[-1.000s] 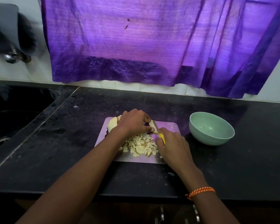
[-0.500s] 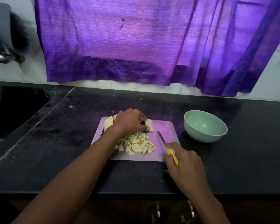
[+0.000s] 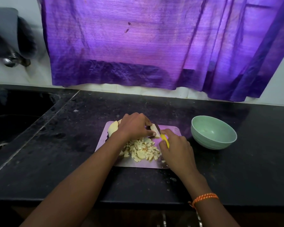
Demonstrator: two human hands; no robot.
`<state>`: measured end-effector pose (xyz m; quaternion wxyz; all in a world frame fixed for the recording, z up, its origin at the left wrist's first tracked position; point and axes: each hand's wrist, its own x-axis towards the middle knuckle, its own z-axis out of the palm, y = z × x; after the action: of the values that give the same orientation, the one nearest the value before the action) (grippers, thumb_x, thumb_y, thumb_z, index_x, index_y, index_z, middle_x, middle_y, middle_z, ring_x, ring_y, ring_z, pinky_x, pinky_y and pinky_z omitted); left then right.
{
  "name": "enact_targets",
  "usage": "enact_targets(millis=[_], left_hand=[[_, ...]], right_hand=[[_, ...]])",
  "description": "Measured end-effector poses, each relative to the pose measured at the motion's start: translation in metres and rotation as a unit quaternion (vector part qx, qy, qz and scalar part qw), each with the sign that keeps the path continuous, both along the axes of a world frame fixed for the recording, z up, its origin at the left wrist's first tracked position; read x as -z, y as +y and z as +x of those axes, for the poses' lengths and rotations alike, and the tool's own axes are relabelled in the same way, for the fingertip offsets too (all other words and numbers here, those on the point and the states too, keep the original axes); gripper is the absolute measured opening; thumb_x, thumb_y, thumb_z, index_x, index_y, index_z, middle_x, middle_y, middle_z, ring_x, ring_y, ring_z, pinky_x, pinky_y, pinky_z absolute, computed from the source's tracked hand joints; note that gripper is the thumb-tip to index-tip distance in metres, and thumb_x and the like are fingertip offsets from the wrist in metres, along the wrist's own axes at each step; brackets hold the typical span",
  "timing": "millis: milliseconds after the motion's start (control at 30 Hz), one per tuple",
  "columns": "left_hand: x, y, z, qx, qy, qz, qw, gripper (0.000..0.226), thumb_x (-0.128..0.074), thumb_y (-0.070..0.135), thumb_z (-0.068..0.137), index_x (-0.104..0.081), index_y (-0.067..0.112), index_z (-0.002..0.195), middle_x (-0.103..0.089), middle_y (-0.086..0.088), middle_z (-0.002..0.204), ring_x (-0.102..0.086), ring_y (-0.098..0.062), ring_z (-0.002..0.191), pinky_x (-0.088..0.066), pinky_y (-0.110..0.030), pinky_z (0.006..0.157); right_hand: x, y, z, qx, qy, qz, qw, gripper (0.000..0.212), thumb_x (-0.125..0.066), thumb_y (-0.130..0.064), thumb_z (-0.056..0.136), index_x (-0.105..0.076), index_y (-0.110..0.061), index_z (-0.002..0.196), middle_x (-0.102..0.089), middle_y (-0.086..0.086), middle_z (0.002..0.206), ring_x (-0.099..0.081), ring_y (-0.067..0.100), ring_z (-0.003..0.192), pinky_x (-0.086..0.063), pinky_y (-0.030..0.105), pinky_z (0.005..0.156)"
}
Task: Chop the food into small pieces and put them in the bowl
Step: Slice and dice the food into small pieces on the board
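A pale cutting board (image 3: pixel 172 133) lies on the black counter. On it is a heap of small pale food cubes (image 3: pixel 142 149). My left hand (image 3: pixel 134 126) holds a pale slice of food (image 3: pixel 155 130) down at the board's far side, fingers curled over it. A bigger uncut piece (image 3: pixel 113 128) shows behind my left wrist. My right hand (image 3: pixel 175 149) grips a yellow-handled knife (image 3: pixel 164 139), its blade lying against the slice. An empty green bowl (image 3: pixel 213 134) stands to the right of the board.
The black counter (image 3: pixel 72 153) runs to a sink (image 3: pixel 5 128) on the left. A purple curtain (image 3: pixel 154 46) hangs over the back wall. A tap (image 3: pixel 10 60) sits at the upper left. The counter's front edge lies near my forearms.
My right hand has come back from the board's near right corner with the knife, and the blade now meets the slice under my left hand. My left hand has stayed on the food.
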<state>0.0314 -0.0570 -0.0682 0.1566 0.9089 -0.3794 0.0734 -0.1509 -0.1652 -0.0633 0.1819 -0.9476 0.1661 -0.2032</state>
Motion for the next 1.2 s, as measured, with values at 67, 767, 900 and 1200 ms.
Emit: enact_targets(millis=[67, 767, 900, 1200], left_hand=[[0.001, 0.0, 0.0, 0.001, -0.002, -0.001, 1.0, 0.046, -0.077, 0.066, 0.086, -0.081, 0.032, 0.116, -0.078, 0.014, 0.12, -0.07, -0.012, 0.106, -0.044, -0.039, 0.088], [0.002, 0.0, 0.001, 0.001, 0.026, -0.001, 1.0, 0.054, -0.078, 0.063, 0.087, -0.075, 0.03, 0.131, -0.074, 0.015, 0.13, -0.068, -0.014, 0.115, -0.046, -0.045, 0.093], [0.0, 0.001, 0.0, 0.002, 0.03, 0.001, 1.0, 0.056, -0.078, 0.064, 0.087, -0.075, 0.029, 0.131, -0.074, 0.016, 0.13, -0.067, -0.013, 0.117, -0.047, -0.045, 0.094], [0.0, 0.0, 0.001, -0.011, -0.005, -0.005, 1.0, 0.05, -0.079, 0.065, 0.085, -0.081, 0.032, 0.121, -0.077, 0.015, 0.122, -0.072, -0.014, 0.105, -0.053, -0.041, 0.09]], right_hand=[[0.002, -0.001, 0.009, -0.007, -0.003, 0.0, 1.0, 0.037, -0.05, -0.033, 0.098, -0.059, -0.032, 0.134, -0.069, 0.004, 0.105, -0.062, 0.025, 0.089, -0.041, 0.033, 0.066], [0.016, 0.003, -0.047, -0.017, 0.023, -0.033, 0.999, 0.037, -0.045, -0.044, 0.102, -0.05, -0.038, 0.137, -0.064, -0.001, 0.092, -0.056, 0.019, 0.081, -0.046, 0.037, 0.067], [0.016, 0.0, -0.066, 0.002, 0.017, -0.021, 1.0, 0.035, -0.047, -0.045, 0.102, -0.051, -0.04, 0.136, -0.062, 0.0, 0.089, -0.054, 0.02, 0.08, -0.049, 0.04, 0.071], [0.011, 0.005, -0.043, 0.007, 0.024, -0.047, 0.999, 0.039, -0.047, -0.043, 0.101, -0.051, -0.037, 0.139, -0.054, -0.002, 0.087, -0.045, 0.019, 0.076, -0.032, 0.034, 0.064]])
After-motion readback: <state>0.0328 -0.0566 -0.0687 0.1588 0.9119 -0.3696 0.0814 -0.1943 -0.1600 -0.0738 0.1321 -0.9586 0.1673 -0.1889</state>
